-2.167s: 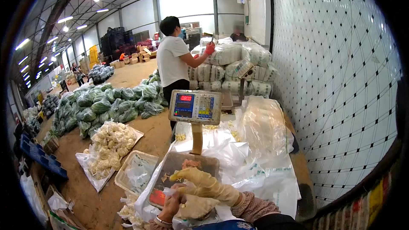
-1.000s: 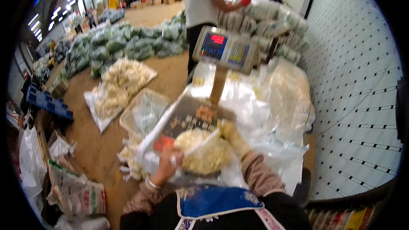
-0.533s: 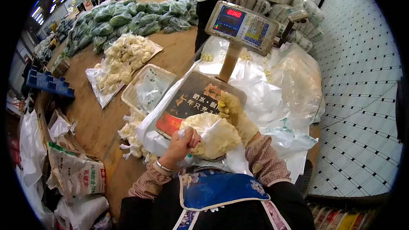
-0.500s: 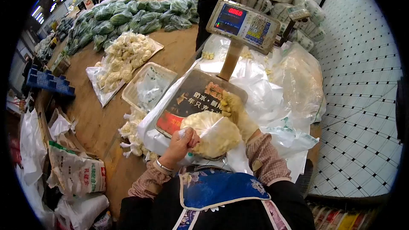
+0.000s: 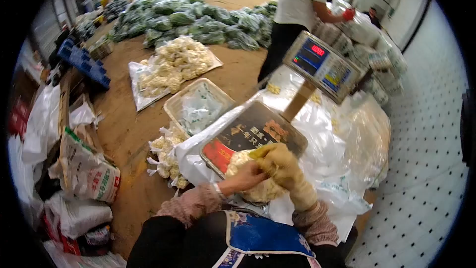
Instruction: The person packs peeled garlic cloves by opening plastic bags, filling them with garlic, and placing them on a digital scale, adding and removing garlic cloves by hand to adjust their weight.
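A clear bag of pale, cream-coloured pieces [image 5: 263, 192] rests on the near part of the digital scale's dark plate [image 5: 243, 136]. My bare left hand [image 5: 246, 175] is closed on the top of this bag. Against its fingertips, my right hand [image 5: 277, 161], in a dirty yellowish glove, is also closed at the bag's gathered neck. The exact grip of the fingers is blurred. The scale's display [image 5: 320, 62] shows lit red digits above the plate.
White plastic sheeting [image 5: 317, 139] lies under and right of the scale. Left of it are a white basket [image 5: 225, 100] with clear bags, filled bags [image 5: 168, 156] on the floor, and a pale heap [image 5: 183, 64]. A person [image 5: 300, 5] in a white shirt stands behind.
The view has shifted, so the scene sits further right and lower. My right hand has come from the scale plate to the bag's neck, meeting my left hand. The display digits differ.
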A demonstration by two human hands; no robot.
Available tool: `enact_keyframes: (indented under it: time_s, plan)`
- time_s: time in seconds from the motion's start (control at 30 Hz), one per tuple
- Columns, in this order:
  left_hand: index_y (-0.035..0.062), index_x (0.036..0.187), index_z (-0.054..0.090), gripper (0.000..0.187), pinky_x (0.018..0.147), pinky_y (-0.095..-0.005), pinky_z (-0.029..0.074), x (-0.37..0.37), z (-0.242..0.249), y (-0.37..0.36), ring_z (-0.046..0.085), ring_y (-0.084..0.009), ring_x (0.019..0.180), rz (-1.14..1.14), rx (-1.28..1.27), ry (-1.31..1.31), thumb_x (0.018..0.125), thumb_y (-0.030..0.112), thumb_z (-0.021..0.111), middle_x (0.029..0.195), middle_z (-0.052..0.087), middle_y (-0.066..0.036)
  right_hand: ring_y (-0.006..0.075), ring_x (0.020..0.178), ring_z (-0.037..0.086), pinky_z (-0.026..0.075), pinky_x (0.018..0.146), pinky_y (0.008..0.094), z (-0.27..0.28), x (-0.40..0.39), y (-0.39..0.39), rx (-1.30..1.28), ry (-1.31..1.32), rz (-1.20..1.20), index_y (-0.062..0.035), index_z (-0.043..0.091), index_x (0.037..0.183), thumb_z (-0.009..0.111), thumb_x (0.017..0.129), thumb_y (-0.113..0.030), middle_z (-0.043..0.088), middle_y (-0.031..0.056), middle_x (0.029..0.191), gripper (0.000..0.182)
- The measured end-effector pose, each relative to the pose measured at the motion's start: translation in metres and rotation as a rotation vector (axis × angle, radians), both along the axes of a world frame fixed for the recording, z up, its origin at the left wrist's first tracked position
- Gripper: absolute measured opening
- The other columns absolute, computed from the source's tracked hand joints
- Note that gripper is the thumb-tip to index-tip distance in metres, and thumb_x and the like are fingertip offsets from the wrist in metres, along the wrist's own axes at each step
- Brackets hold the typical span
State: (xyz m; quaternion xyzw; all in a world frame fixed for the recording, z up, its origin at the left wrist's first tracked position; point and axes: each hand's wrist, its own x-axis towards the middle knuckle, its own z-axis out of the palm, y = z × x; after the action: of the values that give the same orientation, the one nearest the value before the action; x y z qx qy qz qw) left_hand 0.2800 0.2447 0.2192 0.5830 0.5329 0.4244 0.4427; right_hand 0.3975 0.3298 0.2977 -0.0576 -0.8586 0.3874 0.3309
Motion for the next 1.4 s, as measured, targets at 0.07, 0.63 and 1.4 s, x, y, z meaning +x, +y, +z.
enact_keyframes:
  time_s: [0.07,0.63,1.4]
  plan:
    - [0.0016,0.096,0.05,0.017,0.072,-0.0301,0.042,0.018,-0.017,0.009,0.052,-0.0169,0.081,0.213,0.54,0.02,0.084,0.013,0.045,0.087,0.054,-0.009,0.0188,0.097,0.05,0.041,0.08,0.0299,0.01,-0.005,-0.007,0.311,-0.037,0.016,-0.0017,0.057,0.082,0.06,0.077,-0.021,0.06,0.0103,0.091,0.02]
    - [0.0036,0.089,0.048,0.034,0.06,-0.0262,0.045,-0.002,0.004,-0.003,0.057,-0.0162,0.073,0.135,-0.235,-1.332,0.092,0.029,0.026,0.09,0.055,-0.013,0.0066,0.055,0.043,0.036,0.049,0.0219,-0.08,0.044,-0.009,-0.384,-0.418,-0.356,-0.004,0.054,0.072,0.058,0.081,-0.016,0.05,-0.0018,0.06,0.015]
    - [0.0032,0.077,0.05,0.019,0.077,-0.0393,0.038,0.014,-0.036,-0.046,0.048,-0.0317,0.076,-0.247,0.482,0.278,0.086,0.019,0.043,0.072,0.049,-0.014,0.0293,0.059,0.052,0.039,0.054,0.0364,-0.16,0.031,0.069,0.201,-0.455,-0.503,-0.0014,0.058,0.071,0.047,0.084,-0.025,0.054,0.015,0.066,0.029]
